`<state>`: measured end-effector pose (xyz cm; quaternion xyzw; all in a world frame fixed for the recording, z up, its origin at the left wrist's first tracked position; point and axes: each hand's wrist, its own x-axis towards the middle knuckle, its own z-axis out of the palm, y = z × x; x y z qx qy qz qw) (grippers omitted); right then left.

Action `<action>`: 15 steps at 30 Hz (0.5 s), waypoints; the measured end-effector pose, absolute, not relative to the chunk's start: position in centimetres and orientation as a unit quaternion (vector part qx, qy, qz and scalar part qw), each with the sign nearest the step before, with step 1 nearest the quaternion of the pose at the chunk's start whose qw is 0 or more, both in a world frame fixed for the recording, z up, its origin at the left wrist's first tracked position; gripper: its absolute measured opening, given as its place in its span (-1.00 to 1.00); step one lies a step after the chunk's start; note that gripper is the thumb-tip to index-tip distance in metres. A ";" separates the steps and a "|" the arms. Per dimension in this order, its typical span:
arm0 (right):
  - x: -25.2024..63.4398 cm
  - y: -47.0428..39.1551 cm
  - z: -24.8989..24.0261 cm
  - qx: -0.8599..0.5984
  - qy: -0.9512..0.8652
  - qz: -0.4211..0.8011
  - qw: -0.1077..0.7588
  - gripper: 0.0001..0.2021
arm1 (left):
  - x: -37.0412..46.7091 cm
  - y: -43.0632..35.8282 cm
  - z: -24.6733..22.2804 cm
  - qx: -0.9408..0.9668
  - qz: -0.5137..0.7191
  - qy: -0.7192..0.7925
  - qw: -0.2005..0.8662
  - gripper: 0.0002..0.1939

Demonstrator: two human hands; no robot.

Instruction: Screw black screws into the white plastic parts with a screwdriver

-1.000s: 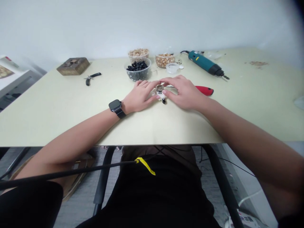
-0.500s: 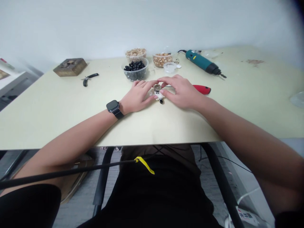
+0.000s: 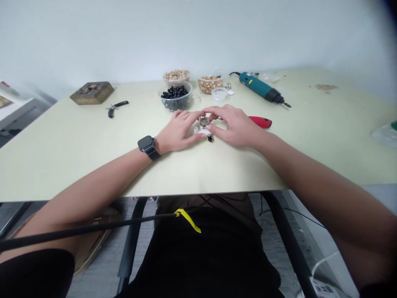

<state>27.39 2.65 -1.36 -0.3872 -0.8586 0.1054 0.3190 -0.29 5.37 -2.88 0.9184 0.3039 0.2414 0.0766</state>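
Note:
Between my hands stands a small white device with a round metal top (image 3: pixel 204 121); a small black knob (image 3: pixel 210 138) sticks out at its front. My left hand (image 3: pixel 180 130) is curved round its left side, index finger at the metal top and thumb at the white base. From the other side my right hand (image 3: pixel 235 126) closes on the round top with thumb and fingers. Behind the right hand lies a tool with a red handle (image 3: pixel 261 122), its metal end partly hidden by the fingers.
Behind the hands are tubs of black beads (image 3: pixel 175 95), tan pieces (image 3: pixel 176 75) and orange-brown pieces (image 3: pixel 210 85), beside a small clear lidded cup (image 3: pixel 219 94). A green rotary drill (image 3: pixel 259 87) lies at right. Pliers (image 3: pixel 116 107) and a wooden block (image 3: pixel 92 93) are at left.
The view has tilted up a little, so everything sits slightly lower. Both hands keep nearly the same hold on the small device.

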 end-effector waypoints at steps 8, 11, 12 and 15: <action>29.7 4.8 -1.1 -0.449 -0.825 0.077 0.334 -0.50 | -0.4 5.6 -3.2 0.918 0.241 0.303 0.084 -0.07; 31.9 5.8 -0.6 -0.502 -0.812 0.051 0.292 -0.50 | -0.7 5.8 -3.3 0.922 0.237 0.294 0.081 -0.08; 32.5 6.0 -0.3 -0.524 -0.806 0.051 0.269 -0.47 | -0.7 5.8 -3.2 0.922 0.236 0.295 0.083 -0.07; 33.6 6.0 0.5 -0.584 -0.786 0.057 0.197 -0.44 | -0.6 5.5 -3.0 0.920 0.234 0.300 0.096 -0.05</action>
